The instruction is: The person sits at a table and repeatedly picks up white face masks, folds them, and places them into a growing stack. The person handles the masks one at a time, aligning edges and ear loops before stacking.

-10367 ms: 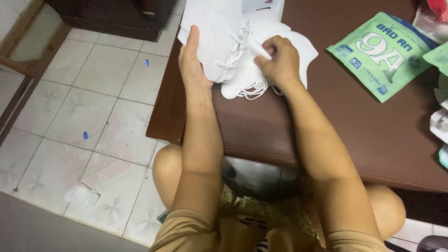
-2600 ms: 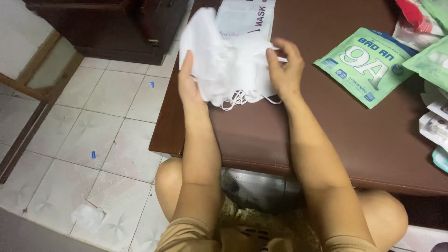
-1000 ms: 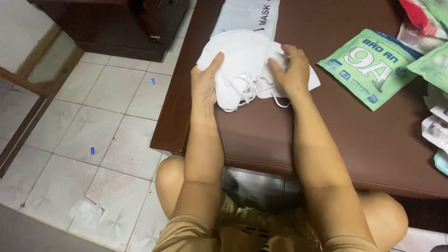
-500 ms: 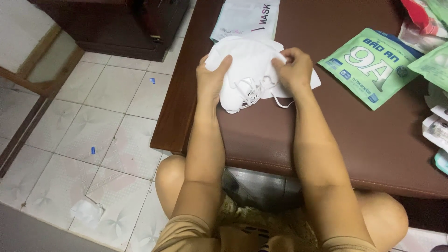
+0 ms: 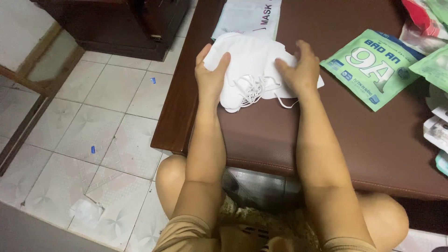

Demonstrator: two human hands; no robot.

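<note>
Stack of white face masks (image 5: 254, 63): lies on brown table (image 5: 280, 135), near its left edge. Left hand (image 5: 212, 77) cups stack's left side, fingers curled; right hand (image 5: 298, 67) presses its right side, fingers spread. Best squared with even pressure, loops tucked. Green packet (image 5: 371, 67) right of stack.

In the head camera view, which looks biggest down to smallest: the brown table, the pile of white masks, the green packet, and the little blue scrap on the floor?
1. brown table, by far the largest.
2. pile of white masks and green packet: they look much alike in size, and hands cover part of the pile, so no ranking between them.
3. blue scrap on the floor tiles, smallest.
</note>
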